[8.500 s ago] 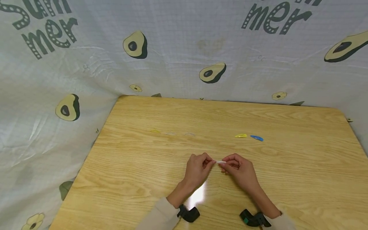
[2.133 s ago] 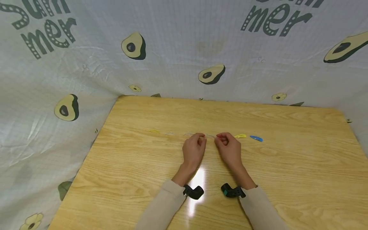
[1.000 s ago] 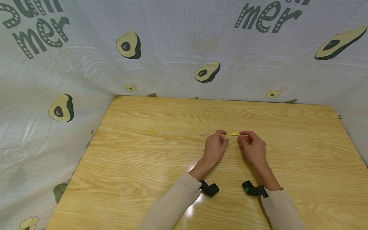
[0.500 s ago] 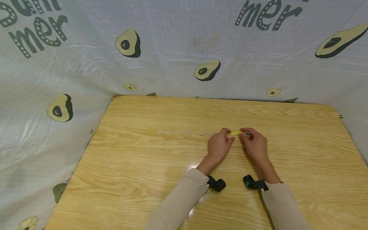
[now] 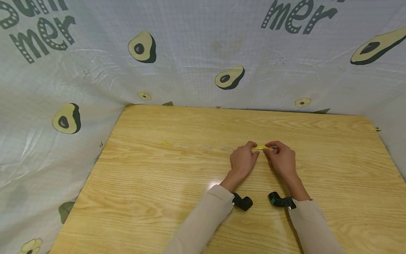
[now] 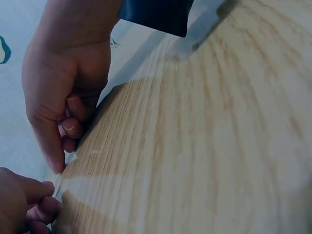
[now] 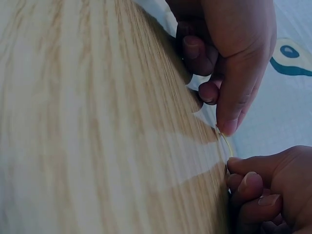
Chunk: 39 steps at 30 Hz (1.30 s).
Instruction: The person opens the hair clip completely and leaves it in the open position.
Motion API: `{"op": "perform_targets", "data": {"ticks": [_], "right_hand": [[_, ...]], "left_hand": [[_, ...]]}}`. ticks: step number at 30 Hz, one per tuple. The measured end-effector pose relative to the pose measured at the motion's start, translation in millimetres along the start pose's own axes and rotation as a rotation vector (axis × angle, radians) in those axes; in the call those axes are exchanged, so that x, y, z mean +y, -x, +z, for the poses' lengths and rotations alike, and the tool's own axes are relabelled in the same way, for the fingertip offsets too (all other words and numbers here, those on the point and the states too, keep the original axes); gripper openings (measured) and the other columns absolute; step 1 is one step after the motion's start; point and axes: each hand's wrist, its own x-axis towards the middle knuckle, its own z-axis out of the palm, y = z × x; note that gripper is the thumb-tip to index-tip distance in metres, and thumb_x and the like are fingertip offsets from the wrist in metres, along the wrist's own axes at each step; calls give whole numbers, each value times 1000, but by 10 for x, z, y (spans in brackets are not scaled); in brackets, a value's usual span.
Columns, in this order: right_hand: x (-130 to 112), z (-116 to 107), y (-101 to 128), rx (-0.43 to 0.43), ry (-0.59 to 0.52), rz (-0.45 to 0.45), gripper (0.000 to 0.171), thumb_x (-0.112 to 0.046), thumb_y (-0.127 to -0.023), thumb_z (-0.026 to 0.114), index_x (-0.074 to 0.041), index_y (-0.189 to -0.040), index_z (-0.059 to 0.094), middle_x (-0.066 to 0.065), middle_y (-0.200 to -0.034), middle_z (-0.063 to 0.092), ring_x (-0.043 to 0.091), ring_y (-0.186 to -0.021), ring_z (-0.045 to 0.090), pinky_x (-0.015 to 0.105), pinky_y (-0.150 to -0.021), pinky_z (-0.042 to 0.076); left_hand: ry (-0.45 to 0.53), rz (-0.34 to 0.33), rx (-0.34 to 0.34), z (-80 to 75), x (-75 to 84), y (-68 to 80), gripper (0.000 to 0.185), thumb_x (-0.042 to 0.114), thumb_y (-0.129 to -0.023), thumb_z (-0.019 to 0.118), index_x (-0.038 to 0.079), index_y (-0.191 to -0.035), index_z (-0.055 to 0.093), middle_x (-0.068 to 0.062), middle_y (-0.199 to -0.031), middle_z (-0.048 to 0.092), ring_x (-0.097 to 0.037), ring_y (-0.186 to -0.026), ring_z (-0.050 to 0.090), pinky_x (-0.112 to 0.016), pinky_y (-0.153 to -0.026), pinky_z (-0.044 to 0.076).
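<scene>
A thin yellow hair clip (image 5: pixel 260 147) lies on the wooden table (image 5: pixel 158 197) between my two hands. My left hand (image 5: pixel 253 148) pinches its left end with thumb and forefinger, the other fingers curled. My right hand (image 5: pixel 270 147) holds its right end the same way. In the right wrist view the yellow clip (image 7: pixel 225 143) shows as a fine line from my right hand's forefinger (image 7: pixel 228 122) down to my left hand (image 7: pixel 258 190). A blue clip (image 5: pixel 274 147) peeks out behind my right hand's fingers.
A row of small clips lies left of my hands: a yellow one (image 5: pixel 166 143) and three clear ones (image 5: pixel 204 146). An avocado-print cloth (image 5: pixel 203 53) hangs round the table's back and sides. Black wrist cameras (image 5: pixel 242 203) sit on both sleeves.
A clear clip held earlier now lies in the row. Both hands moved right to the yellow clip and closed in on its two ends over the last second.
</scene>
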Motion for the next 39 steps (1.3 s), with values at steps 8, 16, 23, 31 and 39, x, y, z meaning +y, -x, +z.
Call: {"op": "perform_targets", "data": {"ticks": [8, 16, 23, 31, 39], "right_hand": [[14, -16, -21, -39, 19, -6, 18, -19, -88, 70, -2, -93, 69, 3, -62, 55, 17, -49, 47, 31, -51, 38], [7, -88, -28, -132, 14, -35, 19, -23, -89, 70, -3, -87, 68, 2, -59, 56, 15, -48, 50, 30, -52, 39], [56, -101, 34, -175, -22, -95, 20, -26, -91, 67, -6, -89, 66, 3, -60, 56, 14, -47, 50, 28, -51, 39], [74, -147, 130, -250, -122, -100, 18, -25, -93, 65, -7, -92, 63, 6, -69, 61, 17, -55, 59, 28, -53, 45], [32, -198, 195, -343, -341, -93, 16, -14, -96, 59, 1, -99, 57, 16, -91, 69, 22, -74, 68, 32, -58, 54]], "left_hand": [[-9, -11, 24, 6, 9, -6, 25, 33, -91, 67, 22, -114, 68, 8, -71, 67, -6, -51, 56, -20, -40, 35], [12, -17, 19, -5, 8, -6, 29, 33, -92, 66, 20, -118, 67, 8, -73, 67, -4, -50, 54, -18, -40, 33], [125, 26, 103, 24, -62, 40, 16, 23, -93, 64, 16, -106, 71, 6, -78, 69, -4, -61, 59, -17, -49, 38], [330, 119, 157, 7, -158, 131, 9, 18, -92, 66, 12, -95, 72, 5, -71, 64, 0, -56, 50, -14, -51, 37], [400, 224, 147, -111, -230, 226, 6, 15, -89, 68, 10, -88, 71, 4, -68, 61, 0, -54, 46, -14, -51, 36]]}}
